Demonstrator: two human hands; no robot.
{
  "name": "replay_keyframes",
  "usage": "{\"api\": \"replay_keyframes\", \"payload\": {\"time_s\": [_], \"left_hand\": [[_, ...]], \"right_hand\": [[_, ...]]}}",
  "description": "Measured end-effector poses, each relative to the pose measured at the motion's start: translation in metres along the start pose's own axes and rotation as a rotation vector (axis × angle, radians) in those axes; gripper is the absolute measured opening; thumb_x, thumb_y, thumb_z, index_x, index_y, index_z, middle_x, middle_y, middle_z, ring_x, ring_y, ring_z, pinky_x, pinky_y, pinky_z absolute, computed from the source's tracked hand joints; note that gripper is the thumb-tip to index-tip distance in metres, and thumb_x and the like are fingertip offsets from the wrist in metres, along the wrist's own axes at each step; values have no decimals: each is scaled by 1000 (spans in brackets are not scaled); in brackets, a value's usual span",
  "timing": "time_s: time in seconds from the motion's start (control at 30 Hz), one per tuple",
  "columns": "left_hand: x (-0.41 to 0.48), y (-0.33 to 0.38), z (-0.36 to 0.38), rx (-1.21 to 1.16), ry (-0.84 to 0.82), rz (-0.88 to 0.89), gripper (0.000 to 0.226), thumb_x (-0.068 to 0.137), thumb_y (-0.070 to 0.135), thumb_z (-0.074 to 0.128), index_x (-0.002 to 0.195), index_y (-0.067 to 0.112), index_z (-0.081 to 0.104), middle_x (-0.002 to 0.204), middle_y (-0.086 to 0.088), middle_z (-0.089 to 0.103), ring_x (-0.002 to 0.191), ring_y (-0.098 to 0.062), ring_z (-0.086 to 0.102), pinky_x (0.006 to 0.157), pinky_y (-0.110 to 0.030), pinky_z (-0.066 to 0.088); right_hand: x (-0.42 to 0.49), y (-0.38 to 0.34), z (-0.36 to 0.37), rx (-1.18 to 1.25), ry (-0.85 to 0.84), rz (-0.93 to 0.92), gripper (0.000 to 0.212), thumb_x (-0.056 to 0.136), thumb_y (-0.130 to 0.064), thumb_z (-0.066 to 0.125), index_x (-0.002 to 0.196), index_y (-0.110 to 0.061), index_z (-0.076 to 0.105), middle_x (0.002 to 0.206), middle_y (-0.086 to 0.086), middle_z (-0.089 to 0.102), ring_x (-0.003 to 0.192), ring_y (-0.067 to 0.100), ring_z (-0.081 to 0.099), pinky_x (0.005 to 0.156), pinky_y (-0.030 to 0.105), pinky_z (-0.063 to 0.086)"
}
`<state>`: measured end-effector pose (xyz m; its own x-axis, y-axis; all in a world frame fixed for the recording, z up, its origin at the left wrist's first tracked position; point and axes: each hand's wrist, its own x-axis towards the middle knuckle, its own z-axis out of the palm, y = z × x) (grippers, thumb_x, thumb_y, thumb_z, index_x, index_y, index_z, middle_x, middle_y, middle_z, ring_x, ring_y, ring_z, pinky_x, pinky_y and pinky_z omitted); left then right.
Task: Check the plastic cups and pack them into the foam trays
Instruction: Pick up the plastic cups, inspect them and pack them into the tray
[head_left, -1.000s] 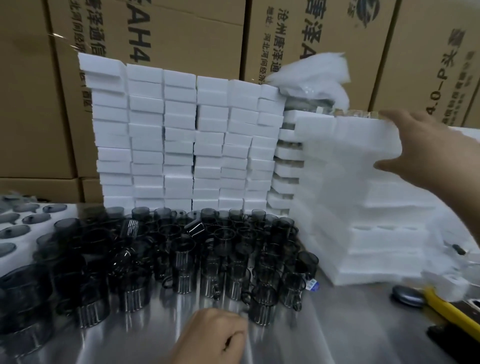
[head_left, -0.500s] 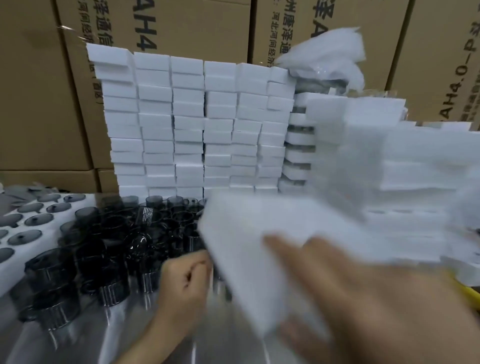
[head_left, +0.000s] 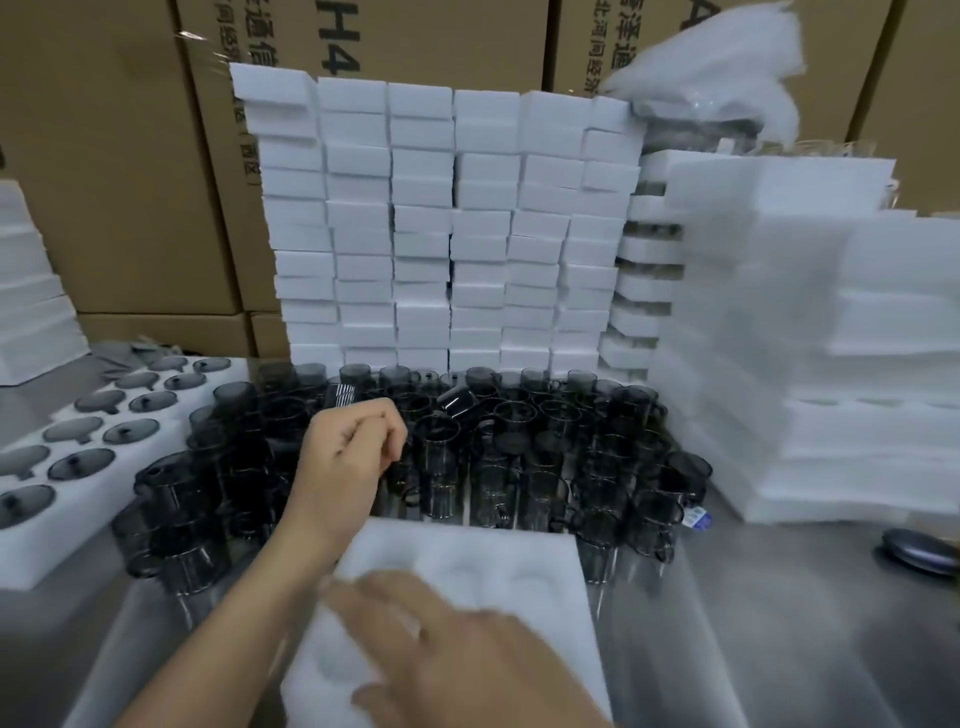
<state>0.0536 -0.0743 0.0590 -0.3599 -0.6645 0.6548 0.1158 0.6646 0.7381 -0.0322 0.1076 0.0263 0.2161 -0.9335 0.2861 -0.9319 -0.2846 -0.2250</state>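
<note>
A white foam tray with round empty pockets lies flat on the steel table, right in front of me. My right hand, blurred, rests on its near part with fingers spread. Behind the tray stands a dense crowd of dark smoky plastic cups with handles; one lies tipped on top of the others. My left hand hovers over the left part of that crowd, fingers curled, thumb against the forefinger, nothing visible in it.
A stack of foam trays rises at the right. A wall of white foam blocks stands behind the cups, with cardboard boxes beyond. At the left lies a foam tray of dark lids. A dark oval object lies at the right.
My right hand took a foam tray off the right stack, swung it down and laid it on the table before me. My left hand moved from the table edge up over the cups.
</note>
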Motion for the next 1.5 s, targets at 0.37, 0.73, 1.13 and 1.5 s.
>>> {"api": "replay_keyframes", "payload": {"time_s": [0.37, 0.73, 1.13, 1.5], "left_hand": [[-18, -25, 10, 546, -811, -306, 45, 74, 84, 72, 105, 51, 69, 105, 27, 69, 78, -6, 73, 64, -35, 66], [-17, -20, 15, 627, -623, -366, 28, 82, 71, 75, 98, 48, 68, 97, 27, 71, 53, -7, 70, 57, -25, 52], [27, -37, 42, 971, -196, -358, 71, 87, 76, 70, 139, 33, 46, 131, 5, 62, 113, -22, 65, 86, -41, 54], [15, -4, 37, 753, -124, -246, 63, 76, 69, 74, 133, 45, 59, 104, 26, 60, 96, -7, 61, 77, -34, 48]], "right_hand": [[21, 164, -39, 125, 543, 395, 10, 102, -32, 66, 100, -42, 69, 84, -26, 68, 69, 8, 64, 58, 29, 52], [-2, 182, -11, 104, 557, 394, 13, 97, -31, 66, 89, -41, 66, 79, -19, 66, 71, 12, 61, 57, 21, 43], [-3, 171, -15, -30, 508, 353, 8, 96, -34, 68, 93, -41, 67, 67, -24, 59, 80, 4, 62, 54, 18, 42], [-1, 172, -15, -40, 555, 328, 9, 96, -29, 71, 92, -38, 68, 65, -23, 58, 78, 5, 62, 55, 25, 50]]}}
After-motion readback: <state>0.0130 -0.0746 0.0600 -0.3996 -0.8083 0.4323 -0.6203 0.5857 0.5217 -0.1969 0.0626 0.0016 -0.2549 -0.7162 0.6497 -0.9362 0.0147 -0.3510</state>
